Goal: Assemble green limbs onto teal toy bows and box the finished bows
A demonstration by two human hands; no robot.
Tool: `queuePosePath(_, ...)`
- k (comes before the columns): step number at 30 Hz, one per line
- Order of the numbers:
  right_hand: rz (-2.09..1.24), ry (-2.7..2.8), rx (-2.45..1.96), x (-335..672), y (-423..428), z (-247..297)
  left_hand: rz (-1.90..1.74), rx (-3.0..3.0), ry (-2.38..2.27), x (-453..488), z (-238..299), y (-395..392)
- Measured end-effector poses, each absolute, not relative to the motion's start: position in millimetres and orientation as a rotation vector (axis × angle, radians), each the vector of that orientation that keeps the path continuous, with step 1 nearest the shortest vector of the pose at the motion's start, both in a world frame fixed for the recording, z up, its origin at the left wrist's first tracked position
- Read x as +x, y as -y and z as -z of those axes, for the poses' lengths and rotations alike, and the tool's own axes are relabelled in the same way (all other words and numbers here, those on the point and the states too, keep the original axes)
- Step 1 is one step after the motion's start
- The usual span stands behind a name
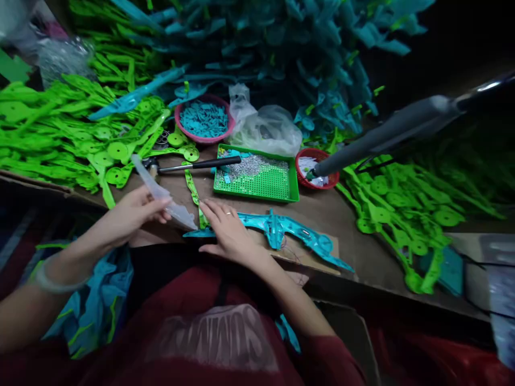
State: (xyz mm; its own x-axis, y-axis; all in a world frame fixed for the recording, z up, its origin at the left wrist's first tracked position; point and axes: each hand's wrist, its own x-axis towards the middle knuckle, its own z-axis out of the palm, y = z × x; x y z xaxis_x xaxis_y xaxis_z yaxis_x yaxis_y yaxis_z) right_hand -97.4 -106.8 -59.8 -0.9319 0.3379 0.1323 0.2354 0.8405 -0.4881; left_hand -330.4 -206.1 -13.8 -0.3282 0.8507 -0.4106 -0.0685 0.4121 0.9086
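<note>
My left hand (140, 210) is closed on a translucent white plastic piece (169, 206), long and irregular, held above the table's front edge. My right hand (225, 225) lies with fingers stretched out over the left end of a blue plastic bow-shaped part (298, 230); thin wires show under that part's middle. The fingertips reach the lower end of a narrow green plastic part (191, 185), and whether they press on it I cannot tell. Left of the tray lies a hammer (201, 163), its black handle resting over the tray's rim.
A green tray (257, 194) holds many small metal pieces. Behind it are a pink basket (230, 128) of blue bits and a clear plastic bag (277, 126). A red basket (317, 182) stands right, under a grey pole-like tool (386, 131). Green parts (60, 134) pile up left, blue parts (261, 43) behind.
</note>
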Motion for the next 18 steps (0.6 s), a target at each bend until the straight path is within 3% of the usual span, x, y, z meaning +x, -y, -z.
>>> queuePosePath(9,-0.923,2.82,-0.434,-78.9,102.8,77.4,-0.836,0.744,-1.356,-314.5,49.9,175.8)
queuePosePath(18,-1.007,2.834,-0.405,-77.9,98.9,71.7,-0.752,0.665,-1.426,-318.8,55.5,163.6)
